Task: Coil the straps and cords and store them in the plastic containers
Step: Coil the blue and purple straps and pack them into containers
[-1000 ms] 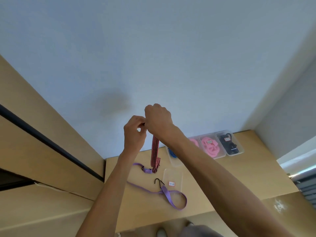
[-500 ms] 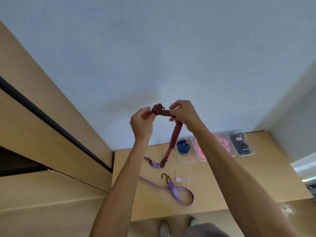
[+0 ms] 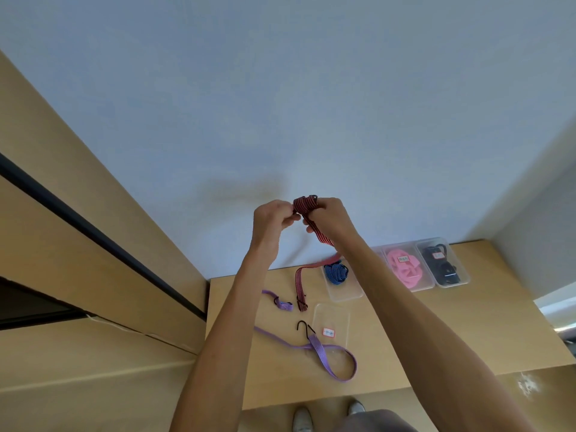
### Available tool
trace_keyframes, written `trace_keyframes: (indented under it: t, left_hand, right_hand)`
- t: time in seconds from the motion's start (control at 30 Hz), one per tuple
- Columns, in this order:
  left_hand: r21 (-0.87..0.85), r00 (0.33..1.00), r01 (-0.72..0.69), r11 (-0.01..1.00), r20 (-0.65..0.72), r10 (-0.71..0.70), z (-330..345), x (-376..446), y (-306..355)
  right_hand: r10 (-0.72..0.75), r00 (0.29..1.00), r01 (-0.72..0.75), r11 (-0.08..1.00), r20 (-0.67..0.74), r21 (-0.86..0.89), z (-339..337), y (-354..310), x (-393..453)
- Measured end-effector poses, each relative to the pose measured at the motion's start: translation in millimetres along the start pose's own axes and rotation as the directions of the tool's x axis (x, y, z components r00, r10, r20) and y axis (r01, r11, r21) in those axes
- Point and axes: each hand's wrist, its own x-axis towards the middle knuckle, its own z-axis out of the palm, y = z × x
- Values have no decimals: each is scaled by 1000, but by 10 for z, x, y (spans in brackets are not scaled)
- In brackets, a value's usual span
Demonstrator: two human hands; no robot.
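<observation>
You are holding both hands raised in front of a pale wall, above a light wooden table (image 3: 436,332). Your left hand (image 3: 272,218) is pinching one end of a red-and-black striped strap (image 3: 307,204), fingers curled tight on it. Your right hand (image 3: 328,218) is gripping the same strap just beside the left, with a few loops bunched between the two hands — the start of a coil. The rest of the strap is hanging down past your right wrist, and its far end, with a dark hook, is lying on the table.

On the table, a purple strap (image 3: 330,357) is lying loose, with a black hook (image 3: 305,327) at one end resting against an empty clear container (image 3: 332,319) that carries a small label. Along the wall, three more clear containers are sitting side by side: the nearest (image 3: 343,291) is holding a coiled blue cord (image 3: 336,272), the middle one a pink strap (image 3: 405,269), and the far one (image 3: 461,275) a black cord (image 3: 442,265). Your shoes are showing at the bottom edge.
</observation>
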Motion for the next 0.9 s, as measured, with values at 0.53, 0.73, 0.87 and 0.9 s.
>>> trace_keyframes:
  t: [0.53,0.73,0.87,0.9]
  left_hand:
    - [636,904,-253,729,-114,413,-140,224,-172]
    - [596,912,-409,691,288,291,-265,232,-154]
    - [312,893,-315,897,417,168,-418,188,52]
    - [239,879,-292,926,450,161,-441,167,110]
  right_hand:
    - [-95,995,93,816,27,-570,50,-48,28]
    - [-275,936,353,745,221,-566,-130,-262,134]
    - [-197,942,263,936,271,-235,-337,-250,184]
    - [-155,937,217,961,313,-173,-362,-233,181]
